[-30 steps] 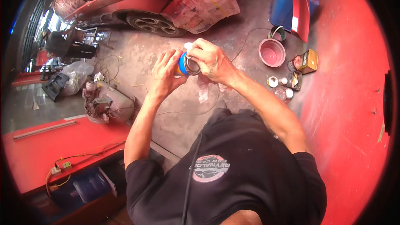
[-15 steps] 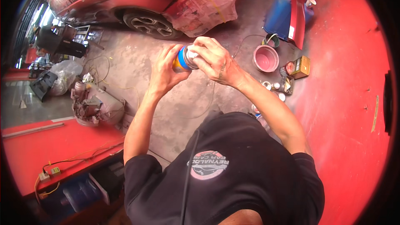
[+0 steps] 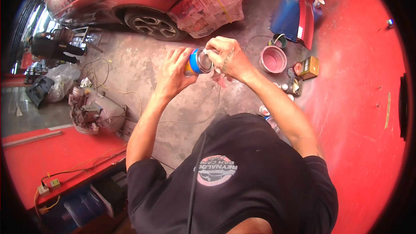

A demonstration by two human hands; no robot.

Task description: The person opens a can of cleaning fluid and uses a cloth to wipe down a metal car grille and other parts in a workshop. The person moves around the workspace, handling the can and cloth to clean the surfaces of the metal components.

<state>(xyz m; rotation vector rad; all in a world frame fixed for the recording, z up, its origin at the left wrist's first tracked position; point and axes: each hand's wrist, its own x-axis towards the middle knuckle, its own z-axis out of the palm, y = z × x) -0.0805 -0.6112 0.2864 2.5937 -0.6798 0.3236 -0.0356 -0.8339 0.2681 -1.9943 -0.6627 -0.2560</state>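
My left hand (image 3: 171, 73) is wrapped round a small blue and yellow tin can (image 3: 196, 63), held tilted in front of me. The can's round metal top faces to the right. My right hand (image 3: 228, 60) is closed on a crumpled pale pink and white rag (image 3: 222, 79). The rag's loose end hangs below my fingers, and a bit of white shows at the fingertips. Those fingertips are at the rim of the can's metal top. Part of the rag is hidden inside my right hand.
Ahead stands a red car (image 3: 104, 2) with paper masking (image 3: 203, 15). To the right are a pink bucket (image 3: 284, 66), a blue container (image 3: 286, 15), a yellow tin (image 3: 310, 68) and several small cans. An air compressor (image 3: 97, 110) and hoses lie left; farther off, a person (image 3: 50, 45) bends.
My right hand has shifted from covering the can's top to its rim, so more of the metal top shows. The rag's end now hangs out below. My left hand keeps its hold.
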